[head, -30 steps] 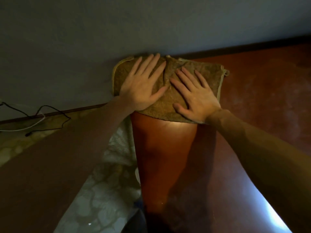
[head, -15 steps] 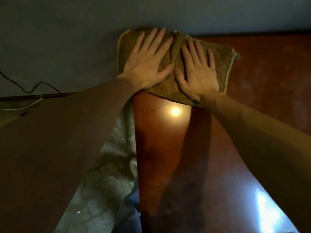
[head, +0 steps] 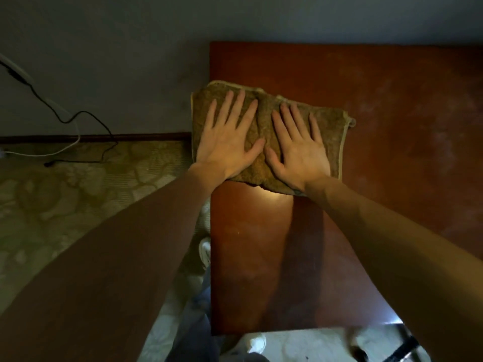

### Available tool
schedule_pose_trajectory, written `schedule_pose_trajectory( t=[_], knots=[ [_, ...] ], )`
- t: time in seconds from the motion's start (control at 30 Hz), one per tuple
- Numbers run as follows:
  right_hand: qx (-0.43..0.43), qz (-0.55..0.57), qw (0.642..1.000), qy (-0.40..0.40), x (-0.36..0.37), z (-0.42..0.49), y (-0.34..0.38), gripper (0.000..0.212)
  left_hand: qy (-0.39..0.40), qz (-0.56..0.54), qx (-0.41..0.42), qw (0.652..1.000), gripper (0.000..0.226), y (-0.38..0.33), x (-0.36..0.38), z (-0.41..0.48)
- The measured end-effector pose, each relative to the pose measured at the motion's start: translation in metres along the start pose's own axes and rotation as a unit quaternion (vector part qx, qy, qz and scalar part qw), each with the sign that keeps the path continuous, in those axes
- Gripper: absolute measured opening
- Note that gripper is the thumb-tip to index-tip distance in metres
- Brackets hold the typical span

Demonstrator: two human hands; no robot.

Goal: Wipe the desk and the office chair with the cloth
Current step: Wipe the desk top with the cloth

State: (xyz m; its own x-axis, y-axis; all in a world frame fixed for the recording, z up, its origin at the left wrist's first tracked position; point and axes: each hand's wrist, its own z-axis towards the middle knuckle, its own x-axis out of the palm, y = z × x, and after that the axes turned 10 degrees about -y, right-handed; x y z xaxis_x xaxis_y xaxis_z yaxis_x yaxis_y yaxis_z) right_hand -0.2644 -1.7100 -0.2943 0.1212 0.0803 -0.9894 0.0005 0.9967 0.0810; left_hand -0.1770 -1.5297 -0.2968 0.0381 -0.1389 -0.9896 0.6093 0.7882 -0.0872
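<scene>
A folded brown cloth with a pale hem lies on the reddish-brown wooden desk, at its left edge and overhanging it a little. My left hand presses flat on the cloth's left half, fingers straight and spread. Beside it, my right hand lies flat on the right half, thumbs nearly touching. Both forearms reach in from the bottom of the frame. The office chair is mostly out of view; only a dark part, perhaps its base, shows at the bottom right.
The desk's far edge meets a grey wall. Left of the desk is patterned carpet with a black cable and a white cable by the skirting. White shoes show beside the desk's left edge and below its near edge.
The cloth and both hands have slid back from the wall toward me along the desk's left edge. Bare desk now shows beyond the cloth.
</scene>
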Motion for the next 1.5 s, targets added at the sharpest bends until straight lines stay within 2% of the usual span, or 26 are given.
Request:
schedule_pose_trajectory(
  t=[0.4,0.83,1.0,1.3,1.5],
  knots=[
    [-0.007,0.011,0.999,0.032,-0.014,-0.149,0.039,0.080,0.021,0.010,-0.056,0.998,0.082,-0.071,-0.014,-0.156],
    [0.031,0.052,0.998,-0.010,-0.012,-0.290,0.062,0.079,0.035,-0.004,-0.066,0.997,0.085,-0.129,-0.015,-0.277],
    [0.017,0.059,0.998,-0.006,-0.017,-0.321,0.042,0.075,0.046,-0.024,-0.053,0.997,0.086,-0.151,-0.020,-0.296],
    [0.065,0.044,0.996,0.042,-0.036,-0.339,-0.018,0.074,0.068,-0.017,-0.047,0.996,0.077,-0.204,-0.013,-0.279],
    [0.035,0.046,0.998,0.036,-0.032,-0.310,-0.061,0.076,-0.003,-0.005,-0.051,0.999,0.079,-0.217,0.010,-0.245]
  ],
)
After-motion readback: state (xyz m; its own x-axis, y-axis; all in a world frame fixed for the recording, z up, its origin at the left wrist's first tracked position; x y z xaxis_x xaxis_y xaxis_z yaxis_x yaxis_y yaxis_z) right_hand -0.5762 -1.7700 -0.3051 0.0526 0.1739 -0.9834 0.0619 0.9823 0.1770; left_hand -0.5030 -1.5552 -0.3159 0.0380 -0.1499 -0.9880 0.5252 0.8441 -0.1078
